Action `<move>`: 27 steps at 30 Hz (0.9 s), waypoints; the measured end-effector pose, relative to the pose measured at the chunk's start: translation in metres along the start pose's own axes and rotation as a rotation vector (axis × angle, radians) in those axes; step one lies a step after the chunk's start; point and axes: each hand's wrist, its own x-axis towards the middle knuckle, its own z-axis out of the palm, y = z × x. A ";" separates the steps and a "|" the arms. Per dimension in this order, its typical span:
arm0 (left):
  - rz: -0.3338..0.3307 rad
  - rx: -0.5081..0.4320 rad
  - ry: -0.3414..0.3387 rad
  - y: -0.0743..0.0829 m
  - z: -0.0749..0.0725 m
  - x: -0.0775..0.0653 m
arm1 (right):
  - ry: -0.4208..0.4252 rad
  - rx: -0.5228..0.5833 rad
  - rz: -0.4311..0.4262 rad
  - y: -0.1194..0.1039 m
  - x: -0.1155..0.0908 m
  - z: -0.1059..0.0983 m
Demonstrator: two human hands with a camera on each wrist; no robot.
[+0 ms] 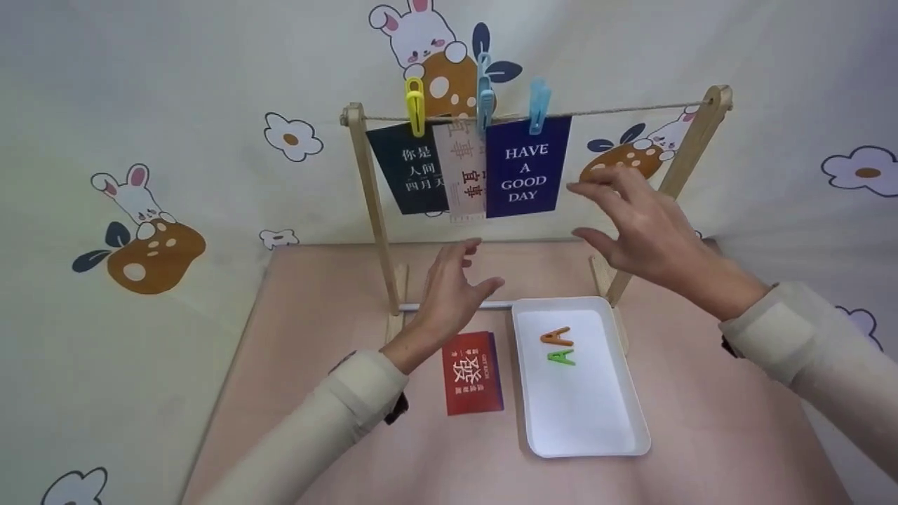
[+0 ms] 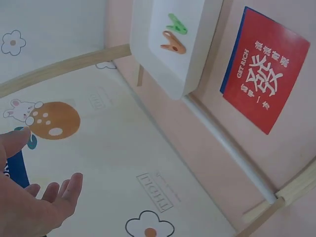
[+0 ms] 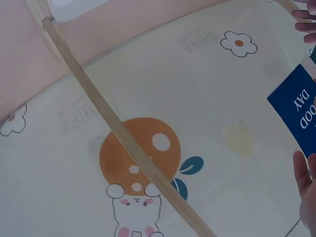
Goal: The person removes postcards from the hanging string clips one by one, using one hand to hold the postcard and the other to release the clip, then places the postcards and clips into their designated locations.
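A dark blue card [image 1: 525,168] reading HAVE A GOOD DAY hangs from a rope [image 1: 631,109] under a light blue clothespin [image 1: 538,106]. Beside it hang a pale pink card [image 1: 463,175], with another light blue clothespin [image 1: 484,95] above, and a dark card [image 1: 407,172] under a yellow clothespin [image 1: 415,109]. My right hand [image 1: 649,228], fingers and thumb spread apart, is just right of the blue card and holds nothing. Below the hanging cards my left hand [image 1: 449,294] is raised with loosely bent, empty fingers. The left wrist view catches part of the left hand [image 2: 42,202].
Wooden posts [image 1: 374,210] carry the rope, with a white crossbar [image 1: 494,305] low between them. A red card [image 1: 470,375] lies over a blue one on the pink tabletop [image 1: 316,421]. A white tray [image 1: 586,421] holds orange [image 1: 556,337] and green [image 1: 561,358] clothespins.
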 end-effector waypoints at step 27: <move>-0.025 -0.203 0.106 0.040 -0.005 0.056 | -0.214 0.102 0.301 0.001 0.120 -0.048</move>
